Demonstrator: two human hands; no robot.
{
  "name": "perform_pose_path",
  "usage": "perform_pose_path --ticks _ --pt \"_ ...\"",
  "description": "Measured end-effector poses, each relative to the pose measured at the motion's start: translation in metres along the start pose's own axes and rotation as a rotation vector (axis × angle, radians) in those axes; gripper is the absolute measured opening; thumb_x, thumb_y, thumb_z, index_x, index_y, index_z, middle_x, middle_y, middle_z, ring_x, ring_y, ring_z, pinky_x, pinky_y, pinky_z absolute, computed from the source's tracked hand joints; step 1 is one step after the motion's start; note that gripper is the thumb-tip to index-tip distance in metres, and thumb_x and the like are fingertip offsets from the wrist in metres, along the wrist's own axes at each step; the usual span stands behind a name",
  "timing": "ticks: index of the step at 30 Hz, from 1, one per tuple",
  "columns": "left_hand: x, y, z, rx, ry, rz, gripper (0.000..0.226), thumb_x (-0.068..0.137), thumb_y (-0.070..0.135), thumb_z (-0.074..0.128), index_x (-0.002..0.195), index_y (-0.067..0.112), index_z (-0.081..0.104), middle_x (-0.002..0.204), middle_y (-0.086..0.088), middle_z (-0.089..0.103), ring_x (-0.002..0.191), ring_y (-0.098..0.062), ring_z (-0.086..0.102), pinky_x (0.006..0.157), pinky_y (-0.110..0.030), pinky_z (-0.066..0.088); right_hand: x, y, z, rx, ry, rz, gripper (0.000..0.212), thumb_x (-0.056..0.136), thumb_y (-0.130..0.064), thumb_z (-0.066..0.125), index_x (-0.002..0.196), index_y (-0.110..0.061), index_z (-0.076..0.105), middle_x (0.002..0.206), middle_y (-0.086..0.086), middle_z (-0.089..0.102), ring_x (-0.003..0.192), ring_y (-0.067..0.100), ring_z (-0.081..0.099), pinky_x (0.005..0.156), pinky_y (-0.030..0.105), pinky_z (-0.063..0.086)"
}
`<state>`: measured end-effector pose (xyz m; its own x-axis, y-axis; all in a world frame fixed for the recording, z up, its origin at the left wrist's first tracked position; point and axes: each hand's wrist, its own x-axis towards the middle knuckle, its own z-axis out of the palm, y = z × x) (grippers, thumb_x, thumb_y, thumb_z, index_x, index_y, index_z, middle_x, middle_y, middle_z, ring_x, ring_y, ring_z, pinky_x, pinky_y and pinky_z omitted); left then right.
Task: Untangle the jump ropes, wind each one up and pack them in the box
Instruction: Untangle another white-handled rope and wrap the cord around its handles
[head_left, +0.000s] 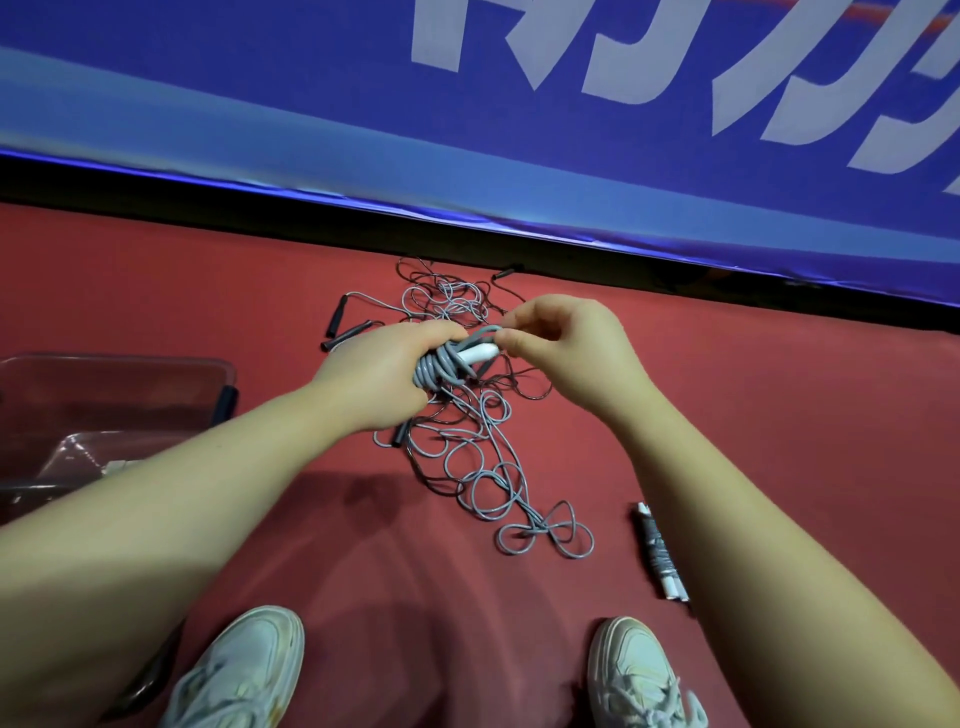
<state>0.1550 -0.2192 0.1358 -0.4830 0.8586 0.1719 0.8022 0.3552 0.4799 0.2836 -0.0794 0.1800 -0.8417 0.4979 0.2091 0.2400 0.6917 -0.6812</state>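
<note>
Left hand (374, 374) is at frame centre, fingers curled round a half-wound coil of thick grey plastic jump rope (434, 370), held above the red matte floor (779, 415). A white plastic rope handle (475, 355) sticks out of the coil. Its long axis is near horizontal, tilted slightly up to the right, and its free tip points right, straight at the right hand (566, 353). That hand sits just right of the coil, with thumb and forefinger fingertips (511, 344) pinching at the handle tip and the grey loop beside it; exactly which one it nips, cannot tell. So the key relation is handle tip touching the right hand and coil body in the left. Looks like the tuck-in or last wrap of this rope. The loose tangle of thin grey and black ropes (467, 467) lies on the floor below and behind the hands, trailing toward lower centre. Its black foam handles (340, 325) lie upper left of the left hand. The clear plastic storage box (156, 361) is at the left edge, left of the left hand, so the left arm is nearer for packing. One finished wound bundle with white handles (655, 551) lies lower right, long axis near vertical in the frame, well apart from the box.
</note>
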Motion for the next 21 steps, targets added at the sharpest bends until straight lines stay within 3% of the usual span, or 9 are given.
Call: perform_pose_path --ticks 4,9,13,15,19,21 --pt "0.005 -0.002 0.000 0.008 -0.010 -0.021 0.055 0.081 0.008 0.055 0.127 0.037 0.049 0.104 0.009 0.062 0.093 -0.023 0.057 0.075 -0.038 0.049 -0.003 0.004 0.013 0.120 0.072 -0.059 0.017 0.085 -0.008 0.064 0.086 -0.024 0.066 0.075 -0.018 0.064 0.063 -0.007 0.056 0.058 0.004 0.039" --pt "0.004 -0.007 0.003 -0.006 -0.063 -0.018 0.058 0.078 0.008 0.056 0.127 0.039 0.048 0.102 0.008 0.063 0.091 -0.024 0.057 0.077 -0.042 0.049 -0.005 0.007 0.019 0.421 0.093 -0.004 0.031 0.083 0.003 0.061 0.087 -0.025 0.047 0.081 -0.001 0.068 0.063 0.007 0.058 0.059 0.016 0.045" --pt "-0.001 -0.005 0.005 -0.006 -0.051 0.061 0.060 0.077 0.006 0.055 0.125 0.042 0.048 0.101 0.011 0.059 0.097 -0.021 0.056 0.076 -0.041 0.049 -0.003 0.010 0.024 0.598 0.132 0.059 0.037 0.083 0.011 0.050 0.092 -0.024 0.045 0.087 0.001 0.069 0.077 0.021 0.066 0.072 0.034 0.049" --pt "-0.003 -0.003 0.009 0.075 0.035 0.032 0.062 0.078 0.005 0.055 0.128 0.041 0.047 0.108 0.007 0.058 0.105 -0.023 0.054 0.077 -0.037 0.048 -0.001 0.011 0.025 0.611 0.136 0.096 0.031 0.086 0.010 0.047 0.089 -0.021 0.053 0.089 0.000 0.066 0.085 0.016 0.067 0.078 0.031 0.051" --pt "-0.006 -0.003 0.006 0.311 0.293 0.019 0.066 0.076 0.001 0.056 0.133 0.034 0.047 0.112 0.001 0.059 0.106 -0.031 0.053 0.074 -0.036 0.039 -0.001 0.014 0.025 0.312 0.023 0.096 0.014 0.094 -0.022 0.052 0.088 -0.028 0.064 0.088 -0.001 0.067 0.079 0.009 0.060 0.074 0.034 0.051" --pt "-0.007 -0.008 0.005 0.297 0.356 0.074 0.069 0.070 -0.003 0.059 0.131 0.028 0.052 0.109 -0.003 0.062 0.101 -0.034 0.055 0.075 -0.040 0.042 -0.004 0.017 0.025 0.377 -0.060 0.018 0.020 0.096 -0.014 0.049 0.095 -0.030 0.061 0.087 -0.003 0.067 0.076 0.006 0.059 0.073 0.028 0.052"
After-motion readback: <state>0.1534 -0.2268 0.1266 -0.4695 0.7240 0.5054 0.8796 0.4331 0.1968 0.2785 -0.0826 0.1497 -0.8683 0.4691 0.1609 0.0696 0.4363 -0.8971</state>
